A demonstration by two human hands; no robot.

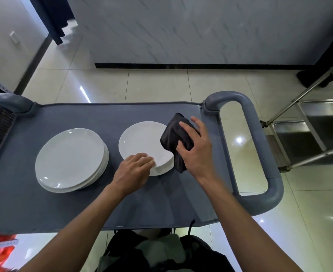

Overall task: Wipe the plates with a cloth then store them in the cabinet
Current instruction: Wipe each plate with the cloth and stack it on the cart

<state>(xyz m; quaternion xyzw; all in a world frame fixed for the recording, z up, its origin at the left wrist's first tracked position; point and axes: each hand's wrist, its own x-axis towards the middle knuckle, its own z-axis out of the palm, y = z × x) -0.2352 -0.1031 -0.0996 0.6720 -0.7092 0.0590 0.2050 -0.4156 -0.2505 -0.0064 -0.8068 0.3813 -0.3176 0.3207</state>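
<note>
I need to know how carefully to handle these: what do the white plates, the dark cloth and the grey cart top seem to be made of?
Plates: likely glazed ceramic, glossy white with sharp light glints. Cloth: soft dark fabric, perhaps microfibre; it folds and bunches under the right hand. Cart top: probably moulded grey plastic, matte with faint sheen.

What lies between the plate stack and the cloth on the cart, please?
In the head view, a single white plate lies between the stack and the cloth. The left hand rests on its near rim.
</note>
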